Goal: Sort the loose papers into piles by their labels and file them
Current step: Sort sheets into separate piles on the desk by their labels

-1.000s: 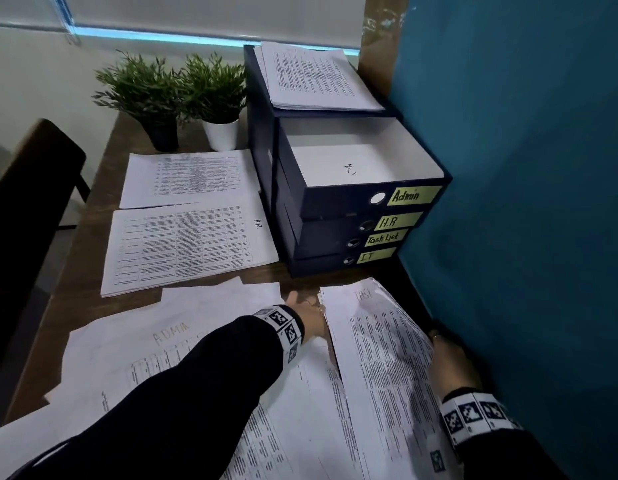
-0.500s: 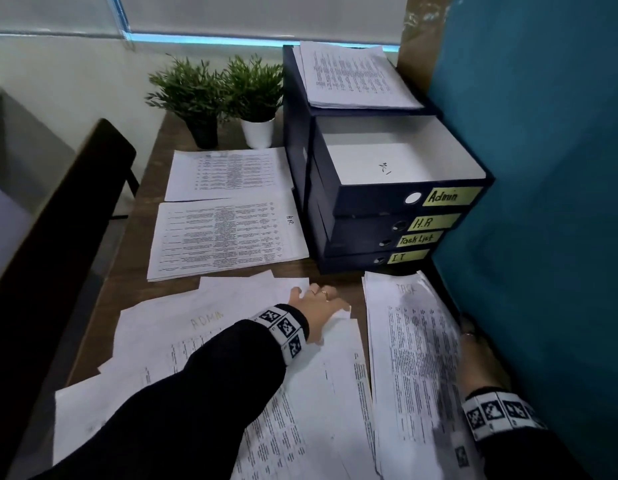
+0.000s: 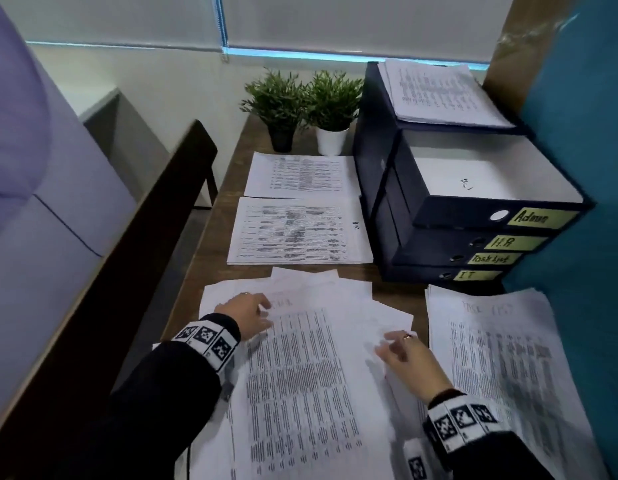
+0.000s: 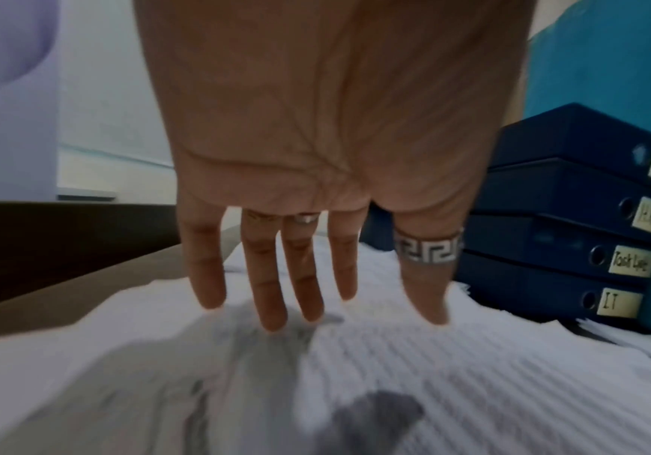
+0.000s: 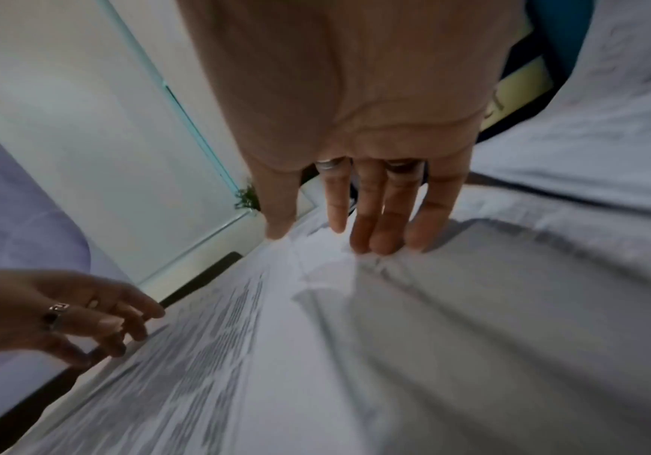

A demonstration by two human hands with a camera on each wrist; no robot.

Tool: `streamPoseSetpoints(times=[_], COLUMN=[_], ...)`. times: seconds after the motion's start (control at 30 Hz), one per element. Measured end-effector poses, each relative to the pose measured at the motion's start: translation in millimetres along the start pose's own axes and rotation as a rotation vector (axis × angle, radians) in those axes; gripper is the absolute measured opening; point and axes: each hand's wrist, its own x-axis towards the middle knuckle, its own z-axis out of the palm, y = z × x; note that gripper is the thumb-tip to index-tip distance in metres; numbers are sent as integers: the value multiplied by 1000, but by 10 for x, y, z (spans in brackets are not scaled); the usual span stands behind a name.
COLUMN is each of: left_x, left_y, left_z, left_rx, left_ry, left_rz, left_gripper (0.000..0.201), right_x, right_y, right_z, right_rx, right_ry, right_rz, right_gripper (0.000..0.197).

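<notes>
Papers, loose (image 3: 311, 358): unsorted spread lies at the near edge of the table (image 3: 210, 233), middle, fanned and overlapping. Change since a second ago: your right hand (image 3: 409, 358) has left the Task List pile (image 3: 501, 355) at the near right corner and come across to the right margin of the loose spread; your left hand (image 3: 245, 315) has slid from the spread's far middle to its far left corner. Both hands now bracket the same sheets. Left: fingers (image 4: 273, 286) straight and slightly splayed, tips on or just above paper, gripping nothing. Right: fingers (image 5: 378, 221) extended together, tips pressing a sheet edge, nothing pinched. Meaning, as a judgement: the Task List pile is squared and set down, and you are turning to gather the remainder. Faint writing on the top sheet is too blurred to read now. Other piles: HR pile (image 3: 300, 232) at mid-table, another stack (image 3: 302, 176) beyond it, one on top of the drawer unit (image 3: 439, 91). Admin drawer (image 3: 487, 188) stands pulled out and holds at least one sheet; HR, Task List, IT drawers are closed. Filing mostly ahead.
</notes>
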Motion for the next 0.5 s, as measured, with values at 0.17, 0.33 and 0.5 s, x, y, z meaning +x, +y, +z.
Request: streamPoseSetpoints(times=[0.17,0.33,0.5], left_x=[-63,-49,24], left_y=[-274,-375,-440], left_z=[226,417,449], left_rx=[-3,-227,-487], left_ry=[-67,64,62], left_rz=[-124,-282,-363], left_gripper=[88,114,102], right_x=[53,96,112], right_y=[-209,-279,-338], right_z=[338,490,645], right_rx=[33,-138,-219], right_ry=[-60,7,2], right_rz=[84,89,97], right_gripper=[61,78,52])
